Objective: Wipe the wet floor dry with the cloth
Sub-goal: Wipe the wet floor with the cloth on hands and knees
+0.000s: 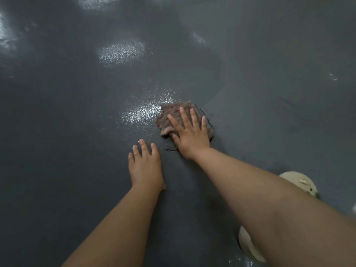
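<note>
dark grey floor (67, 112), finely pebbled in texture, glossy where wet, with bright patches of reflected light on the damp grain and a duller, matte-looking stretch toward the right. small brownish-grey cloth (174, 116), nubbly woven or terry surface, roughly square but crumpled, one edge rolled up at the near left corner, lying flat on the floor near the middle of the view, just right of a shiny wet patch (140, 113). right hand (189, 134) spread flat on top of the cloth, fingers straight and splayed, pressing down rather than clutching, thumb tucked at the rolled edge. left hand (145, 166) flat on the bare floor just beside and nearer than the cloth, fingers extended and slightly apart, holding nothing, not touching the cloth. thin dark water lines around the cloth's right and lower edges. two pale cream rounded shapes (300, 183) at the lower right, partly hidden behind the right forearm, too cut off to identify
</note>
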Demonstrator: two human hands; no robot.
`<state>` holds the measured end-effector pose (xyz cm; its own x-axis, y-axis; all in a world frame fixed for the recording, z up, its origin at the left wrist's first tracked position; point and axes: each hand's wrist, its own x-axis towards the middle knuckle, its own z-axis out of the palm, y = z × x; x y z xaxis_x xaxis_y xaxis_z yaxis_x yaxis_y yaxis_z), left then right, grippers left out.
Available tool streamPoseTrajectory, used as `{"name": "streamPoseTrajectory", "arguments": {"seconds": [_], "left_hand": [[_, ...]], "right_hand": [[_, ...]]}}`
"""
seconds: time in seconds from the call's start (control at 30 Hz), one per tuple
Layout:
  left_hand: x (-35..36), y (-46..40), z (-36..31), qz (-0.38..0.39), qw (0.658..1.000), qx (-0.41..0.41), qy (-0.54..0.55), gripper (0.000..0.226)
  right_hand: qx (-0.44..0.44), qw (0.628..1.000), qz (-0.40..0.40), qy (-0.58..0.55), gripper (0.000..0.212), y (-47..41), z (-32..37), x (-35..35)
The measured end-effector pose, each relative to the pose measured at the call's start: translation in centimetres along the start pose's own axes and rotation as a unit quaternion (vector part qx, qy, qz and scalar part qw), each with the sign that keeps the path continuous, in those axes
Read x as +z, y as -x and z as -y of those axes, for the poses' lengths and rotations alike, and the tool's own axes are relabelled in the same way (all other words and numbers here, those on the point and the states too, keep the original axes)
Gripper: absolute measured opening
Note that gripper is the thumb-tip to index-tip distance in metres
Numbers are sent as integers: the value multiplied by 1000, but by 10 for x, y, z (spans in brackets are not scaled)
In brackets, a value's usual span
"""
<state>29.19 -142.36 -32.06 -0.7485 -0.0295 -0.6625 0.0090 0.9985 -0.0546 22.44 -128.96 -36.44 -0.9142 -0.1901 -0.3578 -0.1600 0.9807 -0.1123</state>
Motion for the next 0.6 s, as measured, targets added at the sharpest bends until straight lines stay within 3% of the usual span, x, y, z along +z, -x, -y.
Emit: {"name": "streamPoseTrajectory", "arguments": {"seconds": [0.23, 0.37, 0.6], "left_hand": [[-2, 0, 0, 17, 1000, 3, -10, 125], [-2, 1, 0, 11, 1000, 8, -1, 125], [0, -1, 0, 5, 999, 10, 47, 124]], "right_hand": [[159, 986, 1, -42, 56, -14, -55, -13], [239, 968, -21, -72, 58, 31, -40, 5], [230, 969, -43, -75, 64, 70, 34, 31]]}}
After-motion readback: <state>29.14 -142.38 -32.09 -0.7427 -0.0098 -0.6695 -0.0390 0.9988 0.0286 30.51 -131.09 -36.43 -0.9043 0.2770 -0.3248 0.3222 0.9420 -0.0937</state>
